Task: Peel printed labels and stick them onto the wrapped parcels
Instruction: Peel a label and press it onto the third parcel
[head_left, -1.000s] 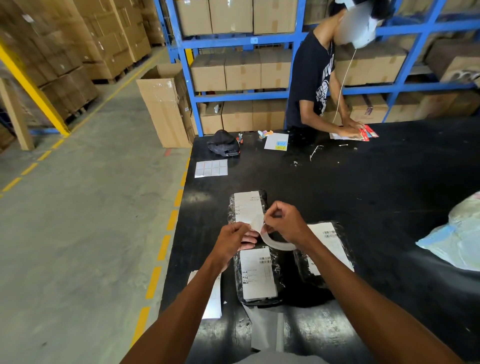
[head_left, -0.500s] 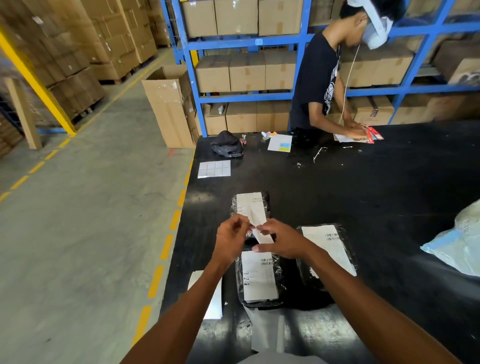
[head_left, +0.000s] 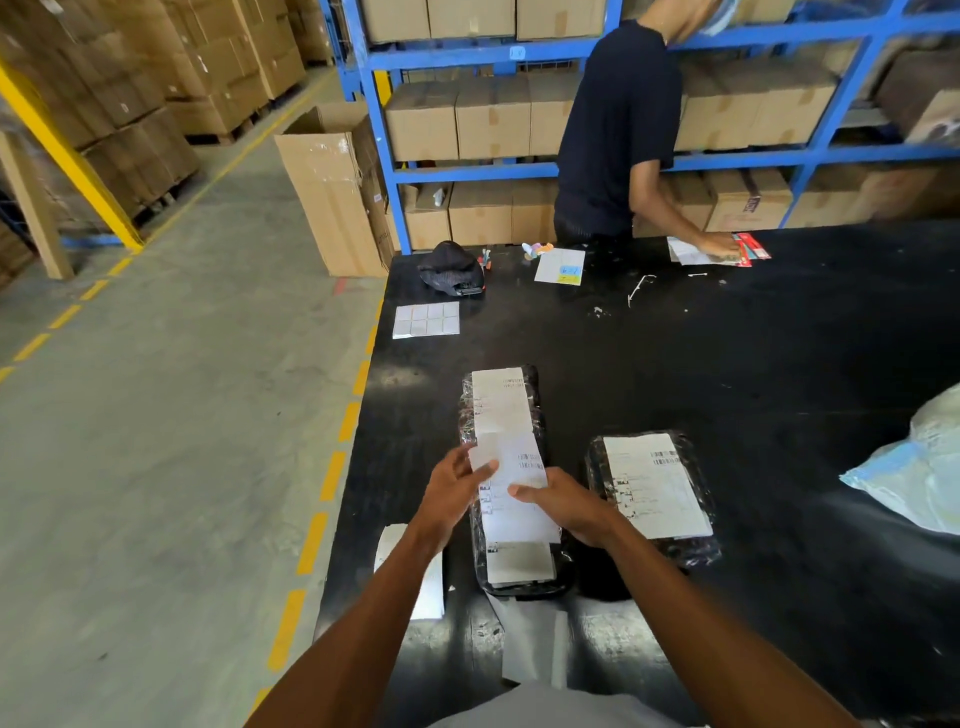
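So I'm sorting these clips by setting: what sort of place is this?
Most likely a warehouse packing area: blue racking stacked with cardboard cartons, yellow floor markings, and a black table holding labelled wrapped parcels.

A: Hands?
B: Pinching a printed label (head_left: 514, 488) at its upper left corner with the left hand (head_left: 452, 493); gripping its right edge with the right hand (head_left: 563, 506).
A: Over what?
B: Above the nearest parcel (head_left: 519, 571), already labelled. Far parcel (head_left: 498, 400) just beyond, right-side parcel (head_left: 654, 488) beside, both labelled, all on the black table (head_left: 727, 364).
A: Far end?
B: Second person (head_left: 618, 130) leaning over papers; label sheet (head_left: 426, 319) and dark cap (head_left: 452, 270) near the left edge.
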